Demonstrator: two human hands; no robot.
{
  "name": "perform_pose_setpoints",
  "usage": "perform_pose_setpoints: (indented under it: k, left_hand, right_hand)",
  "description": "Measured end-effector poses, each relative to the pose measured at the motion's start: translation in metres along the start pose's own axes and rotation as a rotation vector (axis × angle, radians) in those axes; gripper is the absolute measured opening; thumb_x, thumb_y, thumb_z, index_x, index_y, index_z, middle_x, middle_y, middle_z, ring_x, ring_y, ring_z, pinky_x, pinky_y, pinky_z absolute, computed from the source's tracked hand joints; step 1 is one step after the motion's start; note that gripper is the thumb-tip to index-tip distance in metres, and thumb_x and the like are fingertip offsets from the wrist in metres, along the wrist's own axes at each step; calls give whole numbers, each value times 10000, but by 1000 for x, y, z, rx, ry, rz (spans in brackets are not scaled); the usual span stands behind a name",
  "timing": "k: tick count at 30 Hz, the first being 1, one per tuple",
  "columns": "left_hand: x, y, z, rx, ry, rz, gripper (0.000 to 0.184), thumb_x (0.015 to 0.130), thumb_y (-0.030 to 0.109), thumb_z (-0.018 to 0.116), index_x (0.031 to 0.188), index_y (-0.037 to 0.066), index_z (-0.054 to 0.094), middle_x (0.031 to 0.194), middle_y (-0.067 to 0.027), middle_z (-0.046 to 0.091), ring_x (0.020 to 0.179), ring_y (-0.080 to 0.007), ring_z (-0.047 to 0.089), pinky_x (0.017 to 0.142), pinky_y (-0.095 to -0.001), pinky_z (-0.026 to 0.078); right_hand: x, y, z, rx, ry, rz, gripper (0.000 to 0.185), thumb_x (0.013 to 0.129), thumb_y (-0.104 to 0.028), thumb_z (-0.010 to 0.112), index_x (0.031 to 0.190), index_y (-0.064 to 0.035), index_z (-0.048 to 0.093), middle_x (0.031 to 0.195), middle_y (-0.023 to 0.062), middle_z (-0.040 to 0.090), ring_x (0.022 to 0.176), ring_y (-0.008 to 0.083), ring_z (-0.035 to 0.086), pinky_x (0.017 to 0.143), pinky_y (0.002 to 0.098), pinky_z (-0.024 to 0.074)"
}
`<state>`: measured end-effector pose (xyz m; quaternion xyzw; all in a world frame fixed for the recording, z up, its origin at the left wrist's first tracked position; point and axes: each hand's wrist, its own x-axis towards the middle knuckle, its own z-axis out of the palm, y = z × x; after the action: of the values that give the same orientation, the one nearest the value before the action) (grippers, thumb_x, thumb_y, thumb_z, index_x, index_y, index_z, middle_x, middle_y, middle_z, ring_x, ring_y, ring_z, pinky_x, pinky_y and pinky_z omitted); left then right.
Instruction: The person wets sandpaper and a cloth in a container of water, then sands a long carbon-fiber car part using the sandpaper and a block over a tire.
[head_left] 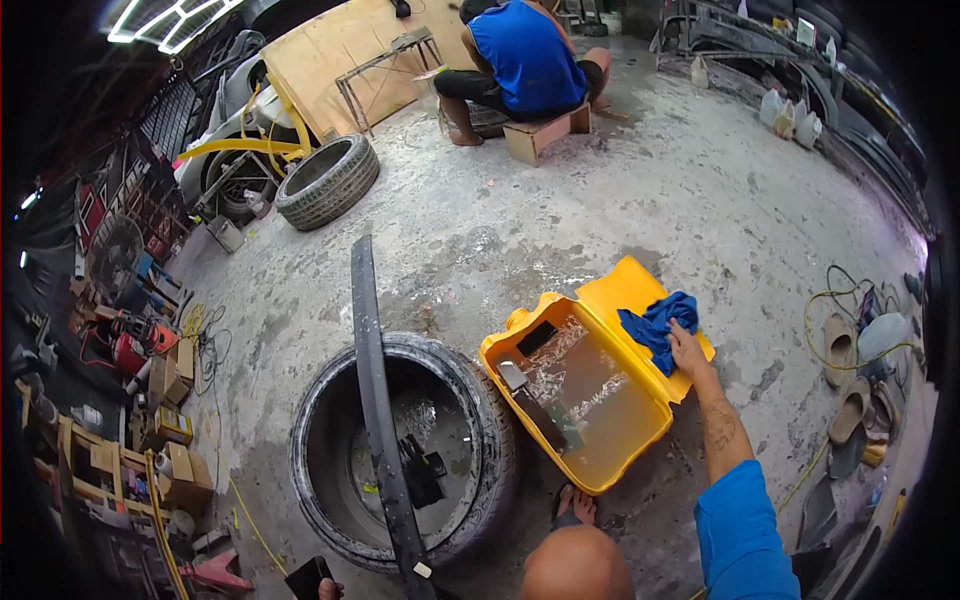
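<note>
One tyre (503, 455) lies flat, with a dark strip (371, 360) across it; a knock could slide the strip off. Beside, the yellow container (648, 440) holds murky water (600, 420), which may spill if we bump it. Our right hand (687, 347) closes its fingers on the blue cloth (655, 330), above the flap (602, 293); a loose grip could drop it. Our left hand (331, 590), mostly cut off, seems to hold a dark block (306, 577); its closure we cannot tell. We can read no brand or label.
</note>
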<state>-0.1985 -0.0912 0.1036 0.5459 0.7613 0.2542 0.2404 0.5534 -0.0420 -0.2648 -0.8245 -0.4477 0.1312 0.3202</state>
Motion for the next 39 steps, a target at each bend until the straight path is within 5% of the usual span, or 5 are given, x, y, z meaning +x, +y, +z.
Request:
perform_pose_setpoints:
  k: [12,17,24,31,39]
  left_hand:
    - [-19,-91,-19,-645,146,58,220,904,221,837,926,51,699,786,10,630,603,-74,530,552,-227,402]
    - [-16,-153,-23,-601,218,43,190,898,181,840,900,48,704,755,17,628,563,-75,516,514,-238,394]
    - [-31,-108,-27,-650,265,-53,232,889,219,856,915,32,721,765,12,648,571,-91,533,521,-248,418]
    - [-9,-94,-4,-501,266,-97,331,908,219,830,1070,4,638,861,-64,678,693,-146,622,649,-282,502]
    - [3,-47,23,-464,168,-5,328,885,232,862,1049,-8,710,854,-37,691,696,-141,624,656,-282,496]
  right_hand:
    - [-35,-148,-65,5,-214,-101,533,991,-416,665,1459,-170,593,1558,200,493,1448,521,392,1224,514,317]
    - [-38,-179,-57,-374,-104,135,1340,638,-666,895,1667,-187,182,1730,217,35,1586,452,65,1197,687,241]
    - [-44,-196,-10,-516,-294,386,1577,543,-642,957,1661,-76,-1,1727,229,33,1569,506,82,1105,778,318]
    - [-19,-162,18,-464,-252,277,890,709,-456,890,1405,-8,564,1366,255,642,1214,409,663,1017,504,547]
    - [-9,-151,12,-347,-243,193,499,660,-388,863,942,12,763,993,240,758,963,383,739,875,460,591]
